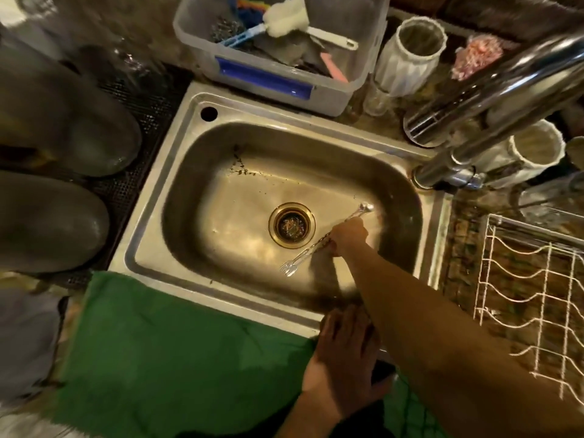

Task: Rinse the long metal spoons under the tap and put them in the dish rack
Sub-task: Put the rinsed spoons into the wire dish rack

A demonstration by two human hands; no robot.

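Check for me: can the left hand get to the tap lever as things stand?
Probably not easily. The left hand rests on the sink's near rim, and the right arm, holding the spoons, crosses between it and the tap.

A green cloth [177, 352] lies along the lower left of the frame. At top centre a clear plastic tub [271, 80] holds a white foam brush [290, 17]. Two white ribbed cups [407, 55] stand at upper right. Two large grey upturned vessels [63, 121] fill the left edge.
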